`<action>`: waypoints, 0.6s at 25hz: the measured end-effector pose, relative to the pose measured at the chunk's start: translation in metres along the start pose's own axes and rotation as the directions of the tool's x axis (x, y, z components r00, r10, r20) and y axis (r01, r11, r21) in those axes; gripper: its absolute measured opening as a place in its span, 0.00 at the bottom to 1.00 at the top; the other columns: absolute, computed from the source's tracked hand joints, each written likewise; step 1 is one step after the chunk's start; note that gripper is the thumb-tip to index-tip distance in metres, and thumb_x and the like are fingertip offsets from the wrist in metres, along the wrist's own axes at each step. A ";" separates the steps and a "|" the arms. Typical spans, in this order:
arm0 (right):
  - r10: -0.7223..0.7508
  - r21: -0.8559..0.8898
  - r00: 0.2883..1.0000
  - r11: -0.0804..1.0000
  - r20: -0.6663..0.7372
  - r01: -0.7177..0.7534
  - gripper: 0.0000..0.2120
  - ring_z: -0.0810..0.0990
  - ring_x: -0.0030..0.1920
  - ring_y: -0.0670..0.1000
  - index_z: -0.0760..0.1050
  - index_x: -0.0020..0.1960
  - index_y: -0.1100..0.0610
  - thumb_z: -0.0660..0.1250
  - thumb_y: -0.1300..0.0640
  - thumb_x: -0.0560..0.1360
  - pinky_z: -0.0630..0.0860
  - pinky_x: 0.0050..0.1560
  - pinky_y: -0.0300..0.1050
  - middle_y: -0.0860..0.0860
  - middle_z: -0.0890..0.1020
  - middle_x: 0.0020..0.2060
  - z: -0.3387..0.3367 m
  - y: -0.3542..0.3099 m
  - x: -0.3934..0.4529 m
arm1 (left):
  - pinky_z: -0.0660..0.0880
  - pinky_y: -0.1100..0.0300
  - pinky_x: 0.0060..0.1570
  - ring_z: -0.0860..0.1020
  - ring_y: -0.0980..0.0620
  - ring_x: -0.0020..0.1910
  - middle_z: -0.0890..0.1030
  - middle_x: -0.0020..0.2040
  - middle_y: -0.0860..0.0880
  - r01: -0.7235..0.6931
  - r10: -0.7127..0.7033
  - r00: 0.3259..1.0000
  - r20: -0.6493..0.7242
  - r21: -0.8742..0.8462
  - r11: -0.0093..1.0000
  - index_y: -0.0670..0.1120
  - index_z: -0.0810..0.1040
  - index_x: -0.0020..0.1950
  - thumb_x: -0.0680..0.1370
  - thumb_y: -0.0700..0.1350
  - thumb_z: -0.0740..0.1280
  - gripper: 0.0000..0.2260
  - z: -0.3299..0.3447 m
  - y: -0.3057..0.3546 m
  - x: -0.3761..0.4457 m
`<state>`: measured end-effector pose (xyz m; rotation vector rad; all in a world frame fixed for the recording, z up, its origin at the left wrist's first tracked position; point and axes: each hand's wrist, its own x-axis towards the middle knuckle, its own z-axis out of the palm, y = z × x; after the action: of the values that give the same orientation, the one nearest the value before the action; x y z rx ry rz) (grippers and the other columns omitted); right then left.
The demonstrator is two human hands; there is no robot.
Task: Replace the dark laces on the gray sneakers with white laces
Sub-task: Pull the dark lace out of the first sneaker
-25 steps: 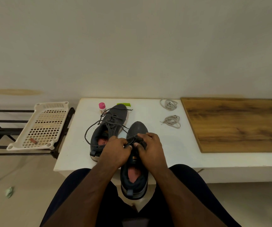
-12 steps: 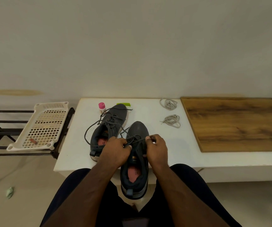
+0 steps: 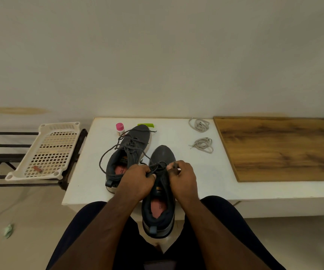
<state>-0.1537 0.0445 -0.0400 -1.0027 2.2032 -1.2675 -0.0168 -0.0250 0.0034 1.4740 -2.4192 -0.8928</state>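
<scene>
Head view. A white rectangular worktop (image 3: pixel 196 172) stands against a pale wall. Two gray knit sneakers lie on it, toes pointing to the wall. The near gray sneaker (image 3: pixel 160 207) overhangs the front edge of the worktop, its heel above the person's lap. The far gray sneaker (image 3: pixel 130 152) lies just to its left, touching or nearly touching it, with a loose dark lace (image 3: pixel 106 158) looping out over the worktop on its left side.

The left hand (image 3: pixel 137 180) is curled over the lacing area of the near sneaker and grips its dark lace (image 3: pixel 158 166). The right hand (image 3: pixel 182 178) pinches an end of the same lace between thumb and fingers, at the right side of the shoe.

Two coiled white laces (image 3: pixel 202 145) lie well apart from the sneakers, near a brown wooden board (image 3: pixel 284 149) that covers the right part of the worktop. A small pink-capped bottle (image 3: pixel 120 128) and a green flat object (image 3: pixel 147 125) lie beside the far sneaker's toe. A cream perforated plastic tray (image 3: pixel 48 152) rests on a black metal rack at the left.
</scene>
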 end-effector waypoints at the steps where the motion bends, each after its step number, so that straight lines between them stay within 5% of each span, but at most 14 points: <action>1: -0.078 -0.056 0.995 0.995 0.066 0.082 0.02 0.75 0.50 0.45 0.78 0.47 0.47 0.67 0.51 0.77 0.74 0.51 0.41 0.45 0.78 0.47 0.001 -0.002 -0.002 | 0.61 0.64 0.32 0.72 0.55 0.34 0.73 0.36 0.50 -0.006 0.006 1.000 0.001 0.007 1.000 0.52 0.68 0.32 0.78 0.48 0.66 0.15 0.000 0.000 0.000; 4: -0.132 -0.151 0.986 0.978 0.098 0.146 0.10 0.74 0.44 0.46 0.73 0.37 0.46 0.67 0.54 0.77 0.69 0.44 0.41 0.48 0.77 0.42 0.007 -0.003 -0.005 | 0.62 0.64 0.31 0.72 0.56 0.33 0.74 0.35 0.50 0.000 0.000 1.000 -0.020 0.004 1.000 0.51 0.69 0.33 0.78 0.48 0.66 0.14 -0.002 0.000 -0.002; 7: 0.015 -0.008 1.000 1.000 -0.027 -0.015 0.09 0.77 0.45 0.47 0.73 0.41 0.49 0.64 0.57 0.79 0.77 0.47 0.45 0.48 0.76 0.43 0.000 0.003 0.002 | 0.64 0.63 0.32 0.74 0.55 0.34 0.76 0.35 0.50 0.015 -0.015 1.000 -0.006 -0.015 1.000 0.50 0.73 0.35 0.78 0.48 0.66 0.12 -0.003 -0.002 -0.001; 11: -0.168 -0.159 0.967 0.967 0.191 0.200 0.07 0.72 0.51 0.41 0.83 0.51 0.50 0.68 0.54 0.76 0.67 0.52 0.31 0.47 0.77 0.51 0.002 0.000 -0.004 | 0.61 0.64 0.31 0.72 0.56 0.34 0.74 0.36 0.51 -0.007 0.007 1.000 -0.001 -0.002 1.000 0.52 0.69 0.34 0.78 0.48 0.66 0.14 -0.001 0.001 -0.002; 15: -0.135 -0.163 0.983 0.974 0.124 0.155 0.08 0.76 0.48 0.49 0.81 0.44 0.55 0.63 0.60 0.74 0.71 0.47 0.38 0.50 0.78 0.47 0.007 -0.004 -0.005 | 0.62 0.64 0.31 0.73 0.56 0.33 0.75 0.34 0.50 0.009 -0.009 1.000 -0.003 -0.012 1.000 0.50 0.72 0.34 0.79 0.48 0.66 0.13 -0.002 0.000 -0.002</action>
<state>-0.1446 0.0431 -0.0397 -1.2907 2.2155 -1.0653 -0.0148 -0.0239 0.0055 1.4820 -2.4032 -0.9045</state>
